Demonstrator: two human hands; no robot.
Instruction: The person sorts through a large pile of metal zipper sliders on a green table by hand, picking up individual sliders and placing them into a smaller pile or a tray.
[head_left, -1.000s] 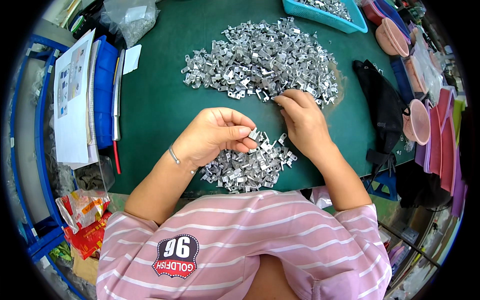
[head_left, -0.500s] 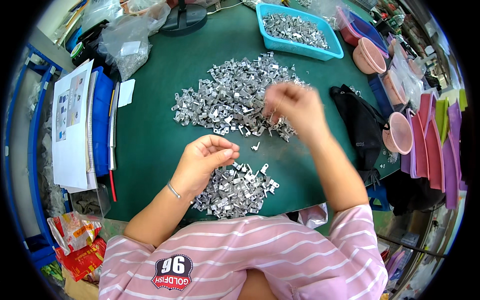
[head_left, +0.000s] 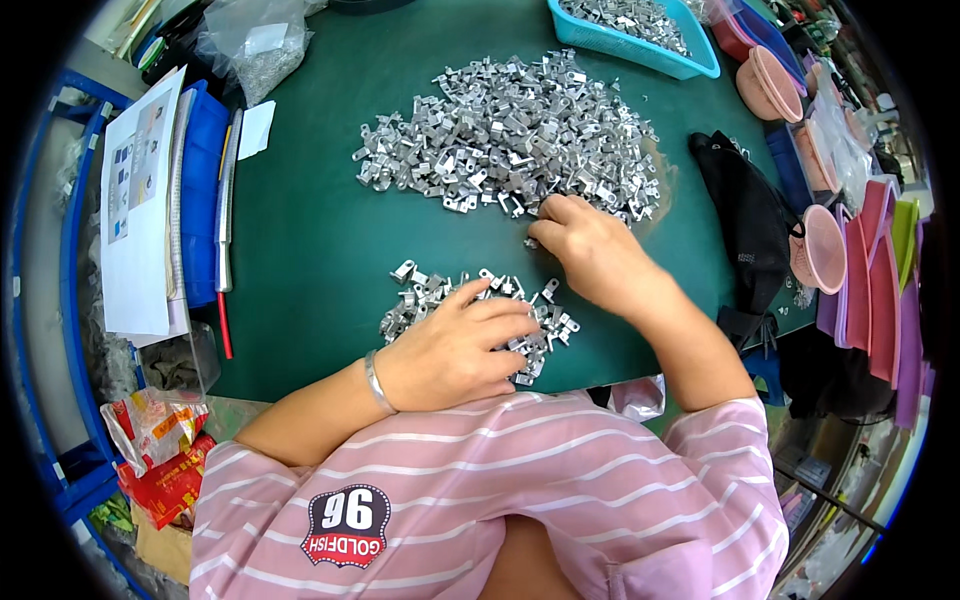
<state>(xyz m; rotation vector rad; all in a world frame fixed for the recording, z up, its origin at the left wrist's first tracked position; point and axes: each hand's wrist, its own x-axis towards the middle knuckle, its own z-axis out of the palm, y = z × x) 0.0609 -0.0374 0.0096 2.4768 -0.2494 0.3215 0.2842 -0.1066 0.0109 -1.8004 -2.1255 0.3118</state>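
Observation:
Small silvery metal brackets lie in a large heap (head_left: 500, 130) on the green table, with a smaller pile (head_left: 405, 310) close to my body. Over that smaller pile rests my left hand (head_left: 460, 345), palm down and fingers spread, hiding part of it. My right hand (head_left: 595, 255) is at the near edge of the large heap, its fingers closed in a pinch. At those fingertips a single metal bracket (head_left: 530, 242) shows, partly covered by the fingers.
A blue basket (head_left: 640, 45) of similar brackets stands at the back right. Along the right lie a black cloth item (head_left: 735, 215) and pink baskets (head_left: 818, 250). Papers (head_left: 140, 210) and a blue bin (head_left: 205, 190) line the left, with a plastic bag (head_left: 262, 50) behind.
My left hand has come down onto the smaller pile and spread its fingers. My right hand has moved nearer, to the lone bracket between the piles. The whole view has shifted.

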